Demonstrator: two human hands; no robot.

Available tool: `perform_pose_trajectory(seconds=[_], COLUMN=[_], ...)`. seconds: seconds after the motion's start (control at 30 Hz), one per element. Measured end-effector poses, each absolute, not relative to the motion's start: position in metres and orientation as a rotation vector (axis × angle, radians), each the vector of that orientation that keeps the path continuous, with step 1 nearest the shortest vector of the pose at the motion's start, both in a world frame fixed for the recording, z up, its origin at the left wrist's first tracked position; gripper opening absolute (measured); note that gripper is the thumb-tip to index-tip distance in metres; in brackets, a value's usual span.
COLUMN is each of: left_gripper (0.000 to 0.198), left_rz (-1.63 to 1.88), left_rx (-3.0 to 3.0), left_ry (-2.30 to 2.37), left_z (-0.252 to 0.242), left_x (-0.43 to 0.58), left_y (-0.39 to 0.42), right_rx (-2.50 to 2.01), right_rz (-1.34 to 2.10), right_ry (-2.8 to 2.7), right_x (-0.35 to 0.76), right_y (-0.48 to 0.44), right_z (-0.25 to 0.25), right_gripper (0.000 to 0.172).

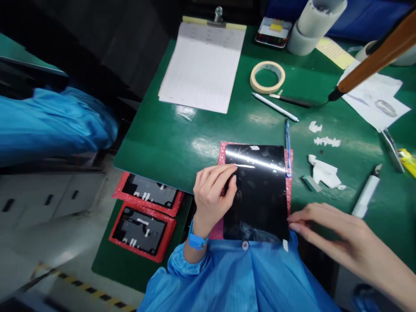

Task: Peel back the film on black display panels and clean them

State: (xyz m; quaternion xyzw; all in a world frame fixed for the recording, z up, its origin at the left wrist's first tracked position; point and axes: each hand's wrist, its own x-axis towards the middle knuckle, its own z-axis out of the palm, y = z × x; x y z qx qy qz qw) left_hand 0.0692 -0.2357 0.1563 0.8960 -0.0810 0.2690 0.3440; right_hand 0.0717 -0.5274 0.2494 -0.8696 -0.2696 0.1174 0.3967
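A glossy black flat panel (256, 195), resembling a tablet screen, lies on a pink bubble-wrap sheet (289, 203) at the table's front edge, against my blue coat. Over the panel's left side rests my left hand (214, 190), fingers extended, with a gap between thumb and forefinger. A thin white streak shows beside its fingertips; I cannot tell if it is a reflection. At the panel's lower right edge, my right hand (328, 234) pinches with thumb and forefinger. Small white tabs sit at the panel's top and lower right corner. A blue pen-like tool (287, 147) lies along its right side.
Masking tape (267, 77), a white pen (275, 107), a cutter knife (367, 193) and paper scraps (325, 172) lie on the green table. A clipboard (203, 65) is at the back. An orange-handled tool (377, 54) hangs at right. Wrapped panels (139, 229) lie lower left; another person's blue sleeve (55, 123) is left.
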Motion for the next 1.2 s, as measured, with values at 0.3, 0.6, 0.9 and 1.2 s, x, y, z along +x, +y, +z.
perform_pose_trajectory(seconds=[0.3,0.6,0.9,1.2], left_gripper=[0.018,0.021,0.020,0.020], left_rz=[0.664,0.689,0.738,0.757], left_rx=[2.360,2.368,2.351,2.317], left_ry=[-0.257,-0.281,-0.345,-0.342], left_z=[0.154,0.154,0.150,0.152], left_x=[0.066,0.068,0.069,0.068], left_y=[-0.233,-0.232,-0.229,-0.232], right_rx=[-2.285,-2.361,-2.803,-2.714], right_rz=[0.429,0.353,-0.529,-0.115], right_ry=[-0.571,-0.463,-0.206,-0.515], right_x=[0.005,0.034,0.157,0.147], right_y=[-0.536,-0.560,-0.606,-0.612], right_z=[0.220,0.251,0.207,0.223], right_gripper=[0.035,0.033,0.027,0.041])
